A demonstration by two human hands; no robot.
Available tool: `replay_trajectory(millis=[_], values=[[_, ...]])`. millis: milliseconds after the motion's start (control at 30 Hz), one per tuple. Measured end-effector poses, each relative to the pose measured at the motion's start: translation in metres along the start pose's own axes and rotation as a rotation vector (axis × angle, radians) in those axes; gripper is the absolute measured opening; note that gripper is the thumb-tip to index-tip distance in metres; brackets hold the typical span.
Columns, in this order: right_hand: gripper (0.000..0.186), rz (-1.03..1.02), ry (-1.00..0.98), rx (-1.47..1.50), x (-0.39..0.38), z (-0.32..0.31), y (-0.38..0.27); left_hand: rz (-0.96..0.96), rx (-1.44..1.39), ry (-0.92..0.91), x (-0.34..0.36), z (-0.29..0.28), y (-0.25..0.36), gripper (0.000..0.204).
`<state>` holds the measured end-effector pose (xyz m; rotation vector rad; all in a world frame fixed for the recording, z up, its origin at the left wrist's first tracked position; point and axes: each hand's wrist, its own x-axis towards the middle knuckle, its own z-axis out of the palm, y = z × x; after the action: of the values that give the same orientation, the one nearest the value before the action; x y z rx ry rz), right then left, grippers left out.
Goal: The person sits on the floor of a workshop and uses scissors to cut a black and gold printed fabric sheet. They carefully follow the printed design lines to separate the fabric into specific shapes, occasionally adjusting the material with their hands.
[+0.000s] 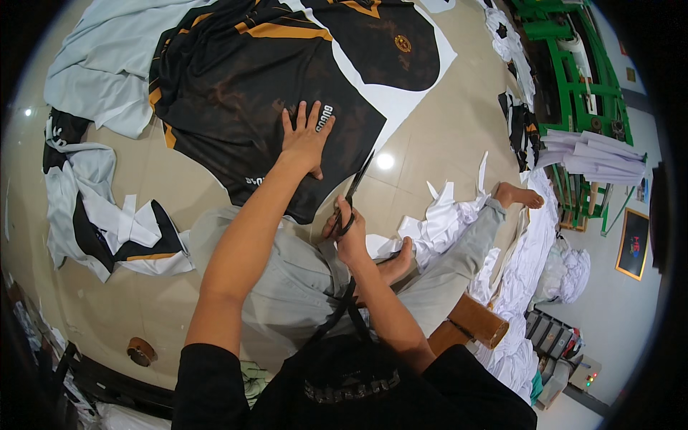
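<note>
Head view: the dark fabric panel [236,93] with orange stripes lies spread on the tiled floor [143,315] directly in front of the seated person, its narrower end toward the knees and its broader part stretching away. The left hand [307,143] grasps nothing; it presses down on the panel with spread fingers, inward from the right-hand corner, apparently to pin the thin cloth flat and stop it sliding. The right hand [349,233] is curled firmly around the handles of black scissors [354,188], fingers in the loops, just off the panel's near right edge. That placing likely lets the blades run close along the edge while the other palm steadies the cloth. The scissors point away from the body and slightly right, their long axis nearly parallel to the upper part of that slanting edge, tips near the right-hand corner; whether the blades are parted is too small to tell. White cloth [390,102] shows beside this corner, and I cannot tell if it is joined to the panel. White scraps [444,218] lie in a loose heap on the floor beside the outstretched leg [459,247], well apart from the panel.
</note>
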<state>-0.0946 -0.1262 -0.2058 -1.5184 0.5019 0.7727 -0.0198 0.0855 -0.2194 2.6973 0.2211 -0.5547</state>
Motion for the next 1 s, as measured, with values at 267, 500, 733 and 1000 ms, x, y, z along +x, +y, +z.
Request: replay_trajectory(millis=[267, 500, 733, 1000], values=[[0.049, -0.031, 0.066, -0.056, 0.018, -0.011, 0.009, 0.008, 0.004, -0.011, 0.003, 0.0, 0.005, 0.149], [0.05, -0.002, 0.024, 0.04, 0.029, -0.006, -0.019, -0.004, -0.008, -0.036, 0.0, -0.004, 0.0, 0.141], [0.05, 0.007, 0.075, -0.074, 0.03, -0.012, -0.014, 0.0, -0.007, -0.014, 0.001, -0.002, 0.002, 0.148], [0.052, -0.022, 0.062, -0.028, 0.048, -0.014, -0.032, 0.006, -0.002, -0.03, 0.001, -0.003, 0.003, 0.143]])
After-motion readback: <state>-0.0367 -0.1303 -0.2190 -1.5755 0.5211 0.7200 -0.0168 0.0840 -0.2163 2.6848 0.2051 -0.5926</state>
